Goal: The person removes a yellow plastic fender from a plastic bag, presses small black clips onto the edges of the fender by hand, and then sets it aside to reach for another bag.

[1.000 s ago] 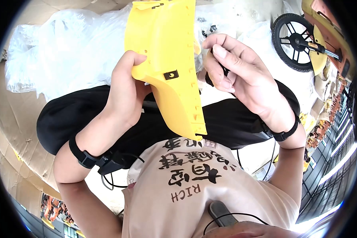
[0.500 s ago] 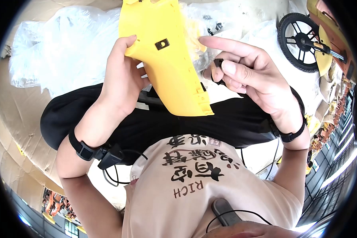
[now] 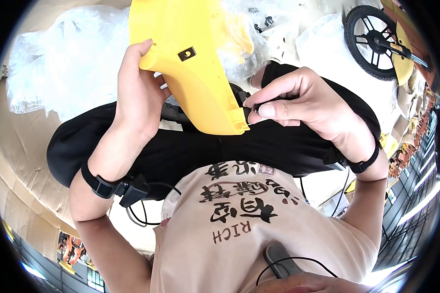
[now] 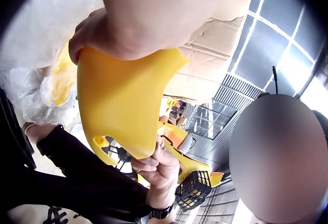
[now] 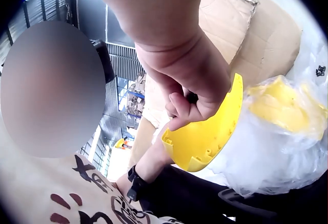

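Yellow panel: the curved plastic panel is held up above the black trousers, its narrow end near, its broad end far.
Left hand: the left hand grips the panel's left edge, thumb on the outer face, other fingers behind.
Right hand: the right hand pinches a small black piece between thumb and fingers, just beside the panel's near right end; whether piece and panel touch, I cannot tell.
Black clip: a dark rectangular clip sits on the panel's outer face, right of the left thumb.
Dropped piece: the fingertips cover most of the small piece, so a loose or turned pinch could let it fall onto the dark cloth, where it would be hard to spot.
Bent edge: pushing it askew against the thin rim could bend or crack the plastic; with only one side gripped, the panel could also swivel.
Ground: clear plastic wrap is heaped at far left over brown cardboard; loose black bits lie at the far side.
Room: a black spoked wheel stands at far right; a black basket and a metal-framed window show beyond, under a high roof.
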